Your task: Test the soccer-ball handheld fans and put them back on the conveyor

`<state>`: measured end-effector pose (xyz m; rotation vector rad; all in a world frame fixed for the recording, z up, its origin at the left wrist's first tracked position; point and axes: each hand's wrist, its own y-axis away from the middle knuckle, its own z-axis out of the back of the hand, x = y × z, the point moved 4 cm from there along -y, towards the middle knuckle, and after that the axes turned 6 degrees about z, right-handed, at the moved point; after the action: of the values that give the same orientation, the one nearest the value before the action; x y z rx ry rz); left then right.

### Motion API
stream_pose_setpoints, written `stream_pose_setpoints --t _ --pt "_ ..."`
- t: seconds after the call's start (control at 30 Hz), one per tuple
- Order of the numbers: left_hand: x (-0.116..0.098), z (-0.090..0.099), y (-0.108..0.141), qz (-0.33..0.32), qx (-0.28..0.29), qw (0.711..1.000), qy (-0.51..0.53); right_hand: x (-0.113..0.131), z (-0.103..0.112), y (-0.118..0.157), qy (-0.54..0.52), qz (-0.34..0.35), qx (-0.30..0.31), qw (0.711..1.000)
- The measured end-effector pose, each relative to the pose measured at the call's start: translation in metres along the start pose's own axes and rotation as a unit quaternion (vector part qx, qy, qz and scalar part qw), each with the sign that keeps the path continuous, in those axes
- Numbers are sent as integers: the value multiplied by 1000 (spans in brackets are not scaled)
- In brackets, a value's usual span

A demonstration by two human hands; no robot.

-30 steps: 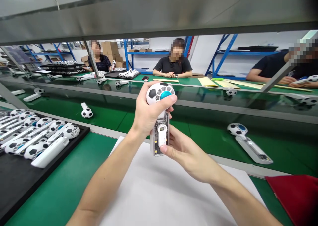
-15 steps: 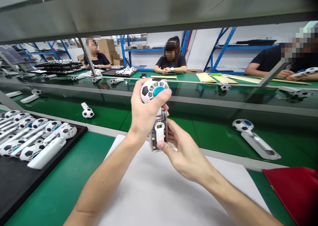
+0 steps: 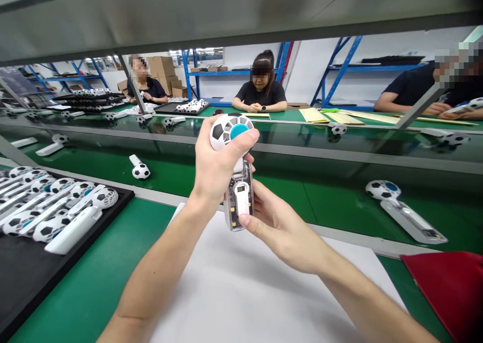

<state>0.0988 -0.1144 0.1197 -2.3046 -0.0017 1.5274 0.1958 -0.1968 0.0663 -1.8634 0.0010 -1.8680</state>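
Observation:
Above a white sheet (image 3: 241, 287) I hold a soccer-ball device (image 3: 238, 197), its ball-shaped head up and its transparent-cased handle down. My left hand (image 3: 217, 164) is wrapped round the black-and-white head, with the thumb across the edge of its blue centre. Lower down, my right hand (image 3: 281, 227) grips the handle, its thumb at the bottom end of the white panel and its fingers behind the case. A small dark display shows on that panel.
A black tray (image 3: 116, 209) at the left holds several soccer-ball devices. Beyond the ledge, a green belt (image 3: 181, 174) carries more, one (image 3: 411, 220) at the right. Red cloth (image 3: 449, 287) lies at the right edge. People sit across the line under an overhead metal shelf (image 3: 241, 16).
The devices on the near belt have shifted right. Both my hands keep their hold, and the device appears slightly further left and higher. The far-left person's hands have risen.

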Motion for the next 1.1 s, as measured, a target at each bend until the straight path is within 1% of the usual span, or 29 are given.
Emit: stream_pose_setpoints --t 0.17,0.3,0.43,0.53,0.63,0.73,0.8,0.87,0.97,1.1 --pt "-2 -4 3 7 -3 1000 26 1 0 1 -34 -7 6 999" --pt "-1 -4 3 13 1 999 36 -4 0 -1 -69 -9 -12 998" --pt "0 -4 2 25 14 999 41 -7 0 -3 -73 -16 -26 997" --pt "1 -3 2 34 16 998 46 -6 1 -3 -74 -16 -22 997" --pt "2 -3 2 53 13 997 56 -3 2 -2 -80 -13 -5 997" --pt "6 -1 -1 93 17 993 66 1 1 -1 -94 -21 6 995" --pt "10 0 -2 127 20 989 72 2 0 0 -102 -31 -4 994" --pt "13 1 -3 154 21 985 76 2 -1 1 -101 -36 -30 994" --pt "15 1 -4 154 21 985 80 0 -3 1 -89 -31 -64 993" --pt "15 0 -2 152 18 985 81 -1 -6 0 -76 -15 -72 994"
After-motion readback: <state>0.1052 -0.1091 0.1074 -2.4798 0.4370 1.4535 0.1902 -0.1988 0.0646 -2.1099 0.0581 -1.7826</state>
